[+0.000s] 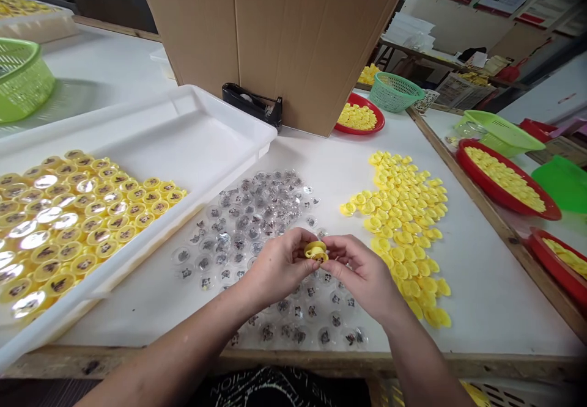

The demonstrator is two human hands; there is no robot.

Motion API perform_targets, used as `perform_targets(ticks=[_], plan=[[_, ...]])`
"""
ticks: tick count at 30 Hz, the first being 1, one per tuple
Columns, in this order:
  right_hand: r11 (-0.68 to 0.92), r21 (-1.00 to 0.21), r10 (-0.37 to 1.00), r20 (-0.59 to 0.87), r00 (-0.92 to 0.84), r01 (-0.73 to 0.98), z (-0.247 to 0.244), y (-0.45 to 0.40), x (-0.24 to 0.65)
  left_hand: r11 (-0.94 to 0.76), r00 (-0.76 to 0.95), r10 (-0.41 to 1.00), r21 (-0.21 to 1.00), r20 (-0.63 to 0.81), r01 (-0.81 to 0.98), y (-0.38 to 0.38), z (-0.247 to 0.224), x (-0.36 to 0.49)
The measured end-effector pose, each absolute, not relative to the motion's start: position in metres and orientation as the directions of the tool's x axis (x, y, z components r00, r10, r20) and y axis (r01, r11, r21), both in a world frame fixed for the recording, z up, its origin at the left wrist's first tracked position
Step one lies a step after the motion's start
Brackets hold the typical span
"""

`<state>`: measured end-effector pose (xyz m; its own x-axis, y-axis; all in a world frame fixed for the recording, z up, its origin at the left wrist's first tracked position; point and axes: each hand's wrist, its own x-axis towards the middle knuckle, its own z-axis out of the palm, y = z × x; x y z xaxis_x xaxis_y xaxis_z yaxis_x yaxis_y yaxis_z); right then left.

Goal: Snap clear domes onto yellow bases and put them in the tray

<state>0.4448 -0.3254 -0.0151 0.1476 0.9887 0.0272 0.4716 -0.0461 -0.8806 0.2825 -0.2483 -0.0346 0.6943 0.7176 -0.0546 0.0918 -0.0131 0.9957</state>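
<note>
Over the middle of the table my left hand [288, 260] and my right hand [360, 269] meet, fingertips closed on one small yellow round plastic piece [315, 250] with a flared rim. Its lower side, where a dark picture partly shows, lies between my thumbs. Beneath and around my hands spread many clear round plastic discs [238, 242] printed with little dark pictures. Right of my right hand is a loose heap of yellow round caps [403, 211]. On the left, a white tray [215, 120] holds rows of yellow round pieces with pictures on top [98, 236].
A tall cardboard box [275, 40] stands at the back, with a black tape dispenser [252, 104] at its foot. Red plates [381, 117] of yellow parts and a teal basket [397, 92] are beyond. A wooden strip [495, 223] edges the right; a green basket [27, 83] sits far left.
</note>
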Motion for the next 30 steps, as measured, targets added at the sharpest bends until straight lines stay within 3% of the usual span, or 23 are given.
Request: perform_targets(ticks=[4, 11, 18, 21, 24, 27, 30], plan=[[-0.068, -0.963, 0.982, -0.019, 0.186, 0.26, -0.027, -0.326, 0.441, -0.036, 0.68, 0.731, 0.992, -0.056, 0.119, -0.249, -0.034, 0.283], [-0.055, -0.986, 0.965, -0.012, 0.26, 0.159, -0.036, -0.331, 0.431, -0.173, 0.665, 0.747, 0.955, -0.032, 0.24, -0.248, -0.025, 0.281], [-0.163, -0.986, 0.936, -0.142, 0.323, 0.037, -0.062, -0.329, 0.447, -0.085, 0.68, 0.717, 0.951, -0.15, 0.299, -0.243, -0.028, 0.286], [-0.2, -0.979, 0.92, -0.202, 0.336, -0.042, -0.059, -0.32, 0.446, -0.257, 0.702, 0.712, 0.925, -0.015, 0.28, -0.238, -0.016, 0.276], [-0.22, -0.971, 0.921, -0.237, 0.31, -0.09, -0.047, -0.308, 0.431, -0.523, 0.791, 0.593, 0.82, 0.153, 0.233, -0.237, 0.003, 0.262], [-0.172, -0.976, 0.943, -0.203, 0.265, -0.132, -0.035, -0.296, 0.411, -0.662, 0.816, 0.539, 0.704, 0.207, 0.258, -0.227, 0.018, 0.248], [-0.156, -0.972, 0.958, -0.191, 0.213, -0.173, -0.029, -0.29, 0.406, -0.704, 0.766, 0.602, 0.602, 0.224, 0.377, -0.192, 0.03, 0.224]])
